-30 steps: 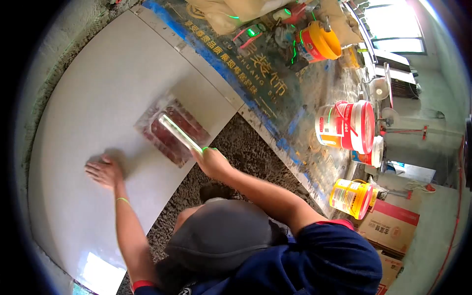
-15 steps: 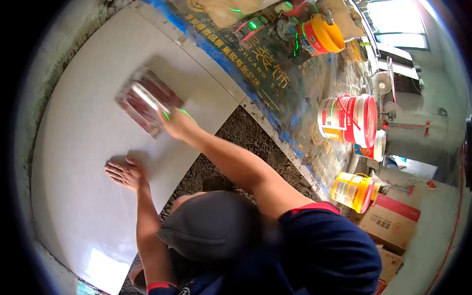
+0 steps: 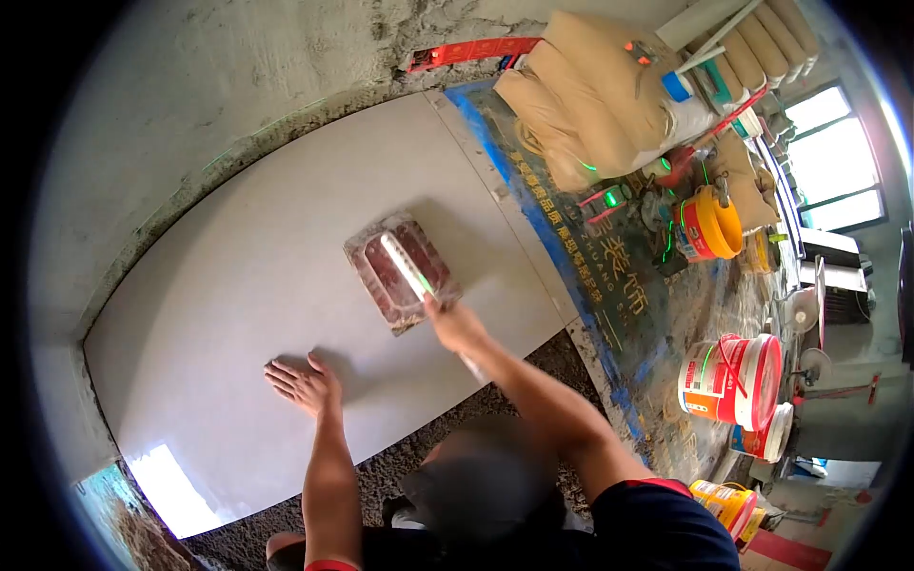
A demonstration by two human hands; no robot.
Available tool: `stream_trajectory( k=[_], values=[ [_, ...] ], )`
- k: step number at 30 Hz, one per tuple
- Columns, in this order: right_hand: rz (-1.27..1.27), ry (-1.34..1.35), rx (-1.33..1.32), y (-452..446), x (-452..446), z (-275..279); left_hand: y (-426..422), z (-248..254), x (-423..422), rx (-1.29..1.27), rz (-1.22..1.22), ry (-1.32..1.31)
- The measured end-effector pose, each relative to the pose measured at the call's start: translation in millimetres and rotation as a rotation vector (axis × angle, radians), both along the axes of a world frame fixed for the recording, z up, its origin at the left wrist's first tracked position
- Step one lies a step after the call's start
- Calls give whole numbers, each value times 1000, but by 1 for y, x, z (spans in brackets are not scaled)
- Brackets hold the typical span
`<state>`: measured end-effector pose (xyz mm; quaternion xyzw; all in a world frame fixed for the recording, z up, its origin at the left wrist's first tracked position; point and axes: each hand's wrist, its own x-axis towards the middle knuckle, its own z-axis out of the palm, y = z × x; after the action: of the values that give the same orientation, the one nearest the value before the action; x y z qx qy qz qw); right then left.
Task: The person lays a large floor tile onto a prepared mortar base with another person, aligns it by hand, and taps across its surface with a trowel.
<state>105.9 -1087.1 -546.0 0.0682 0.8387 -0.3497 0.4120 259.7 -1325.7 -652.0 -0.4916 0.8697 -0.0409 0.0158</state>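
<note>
A large pale tile (image 3: 238, 266) lies under both hands, its near edge over dark, rough mortar (image 3: 314, 495). My left hand (image 3: 307, 383) rests flat on the tile with the fingers spread. My right hand (image 3: 457, 326) is wrapped around the white handle of a flat, reddish rectangular tool (image 3: 379, 287), whose frame is smeared with grey. The tool is over the middle of the tile, to the right of my left hand; whether its underside touches the tile cannot be made out. The head in a grey cap (image 3: 486, 485) hides part of the mortar.
Right of the tile runs a printed floor cover (image 3: 609, 285) with blue edging. On it stand a yellow bucket (image 3: 725, 228), a red-and-white bucket (image 3: 700, 381) and a small device with a green light (image 3: 606, 202). Brown sacks (image 3: 590, 95) lie at the back. A rough wall (image 3: 228, 105) borders the far side.
The view has swung, bringing the back wall and sacks into sight. The flat tool has shifted rightward relative to my left hand, which stays flat on the tile.
</note>
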Motion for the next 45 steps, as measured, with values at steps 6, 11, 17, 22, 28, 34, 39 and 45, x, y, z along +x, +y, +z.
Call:
stream_trajectory(
  k=[6,11,17,22,28,34,39,45],
  values=[
    [6,550,-127,52,37,163,-1,17,-10,88,-4,27],
    [-271,451,-27,38,82,68,-4,12,-12,53,-8,65],
    [-43,254,51,-86,-81,-11,-7,14,-13,97,13,50],
    [62,86,50,-59,-49,-15,-13,2,-18,21,-34,102],
    [170,46,8,-49,-54,23,-14,-3,-20,16,-29,110],
    [-37,584,-203,-8,5,168,-17,-4,-22,-21,-29,46],
    [-37,377,-52,-58,-16,57,-19,-1,-28,-24,-32,39],
    [183,268,-34,-216,-153,3,-20,-8,-30,-37,-15,113]
  ],
)
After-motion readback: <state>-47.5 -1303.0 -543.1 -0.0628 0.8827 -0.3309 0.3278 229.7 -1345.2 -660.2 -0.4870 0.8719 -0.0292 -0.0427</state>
